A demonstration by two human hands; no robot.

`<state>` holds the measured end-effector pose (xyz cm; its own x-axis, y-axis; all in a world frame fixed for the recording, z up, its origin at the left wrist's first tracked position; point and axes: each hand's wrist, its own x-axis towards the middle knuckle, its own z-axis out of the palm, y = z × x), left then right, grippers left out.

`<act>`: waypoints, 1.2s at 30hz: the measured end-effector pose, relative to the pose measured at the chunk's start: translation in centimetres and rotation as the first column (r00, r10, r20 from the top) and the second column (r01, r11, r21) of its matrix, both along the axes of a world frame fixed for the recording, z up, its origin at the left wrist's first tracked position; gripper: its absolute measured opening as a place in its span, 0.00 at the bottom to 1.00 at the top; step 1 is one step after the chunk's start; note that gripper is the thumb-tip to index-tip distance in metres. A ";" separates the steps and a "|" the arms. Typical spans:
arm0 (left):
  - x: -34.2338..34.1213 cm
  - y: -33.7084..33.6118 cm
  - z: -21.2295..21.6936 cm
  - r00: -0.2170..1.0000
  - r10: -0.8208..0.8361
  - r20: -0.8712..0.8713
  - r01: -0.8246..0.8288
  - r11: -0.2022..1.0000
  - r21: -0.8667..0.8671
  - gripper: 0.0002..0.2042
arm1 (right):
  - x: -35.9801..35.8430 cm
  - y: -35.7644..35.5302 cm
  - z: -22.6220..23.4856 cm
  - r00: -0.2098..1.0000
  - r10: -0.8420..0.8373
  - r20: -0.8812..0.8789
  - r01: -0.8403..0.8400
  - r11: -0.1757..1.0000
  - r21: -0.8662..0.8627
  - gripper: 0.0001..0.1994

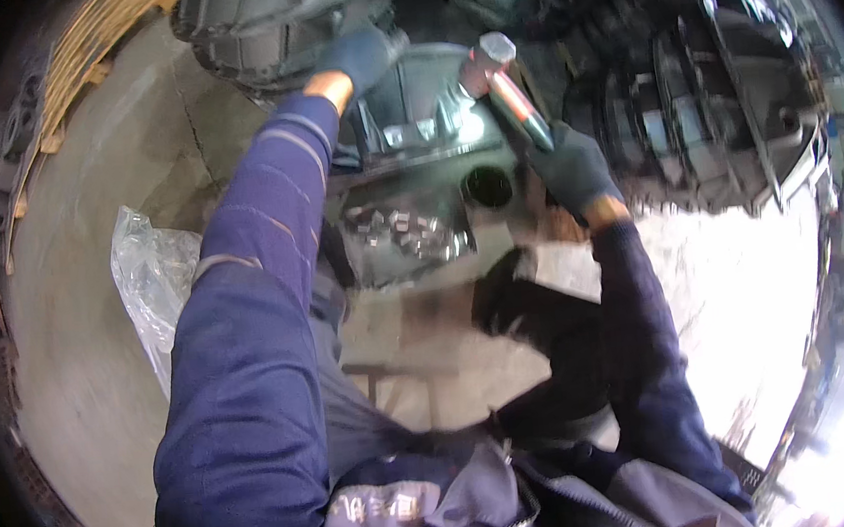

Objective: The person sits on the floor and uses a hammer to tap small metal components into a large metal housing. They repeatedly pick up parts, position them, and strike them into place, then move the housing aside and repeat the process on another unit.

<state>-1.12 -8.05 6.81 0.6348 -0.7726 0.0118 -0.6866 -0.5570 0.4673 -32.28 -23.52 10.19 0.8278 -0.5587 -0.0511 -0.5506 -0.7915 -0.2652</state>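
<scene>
A dark work glove covers my right hand (574,170), closed round the handle of a mallet (521,109) with a reddish and pale head, raised over the work. My left hand (364,58), gloved too, reaches far forward to a grey metal casting (435,72); its fingers curl away from view, and whether they grip anything is hidden. Between my arms lies a clear bag of small shiny metal parts (404,233). Just right of the bag is a round dark opening or cup (487,187).
Large ribbed dark housings stand at the right (690,110) and at the far left (270,21). Crumpled clear plastic (152,277) lies on the concrete floor left of my arm. Wooden pallet slats (87,52) show at the upper left. Bright light washes out the floor at right.
</scene>
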 end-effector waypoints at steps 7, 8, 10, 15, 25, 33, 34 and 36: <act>0.2 -0.2 0.2 0.998 0.003 -0.056 0.003 0.994 0.106 0.30 | 1.7 -3.6 13.8 0.732 0.061 0.679 -0.078 0.997 -0.006 0.10; 0.3 -0.2 0.2 0.998 0.015 -0.060 -0.008 0.995 0.102 0.30 | 2.3 -2.7 14.4 0.719 -0.124 0.684 0.024 0.988 0.154 0.08; 0.4 -0.2 0.3 0.998 -0.015 -0.061 0.021 0.995 0.098 0.30 | 3.4 -0.4 12.0 0.505 -0.215 0.836 -0.106 0.946 0.307 0.09; -0.3 -0.4 -0.4 0.992 -0.025 0.121 0.034 0.996 -0.077 0.30 | 0.7 0.1 0.3 0.995 0.058 -0.076 -0.063 0.996 -0.064 0.16; 0.2 -0.6 -0.8 0.996 0.066 -0.051 -0.062 0.995 0.080 0.30 | 2.8 -2.1 14.8 0.586 0.129 0.800 -0.068 0.992 -0.111 0.09; -1.5 -0.3 -0.8 0.985 0.026 0.169 -0.021 0.999 -0.031 0.31 | 1.3 -3.4 0.8 0.999 0.023 0.048 -0.022 1.000 -0.012 0.22; -1.3 -0.3 -0.8 0.999 -0.028 0.033 0.029 0.999 -0.021 0.31 | 0.5 -3.8 2.6 0.995 0.049 0.083 -0.045 0.998 -0.043 0.23; -0.5 -0.4 -0.2 0.999 0.010 -0.044 -0.008 0.999 0.042 0.31 | 0.8 -4.7 8.6 0.956 0.163 0.245 -0.108 0.969 -0.223 0.16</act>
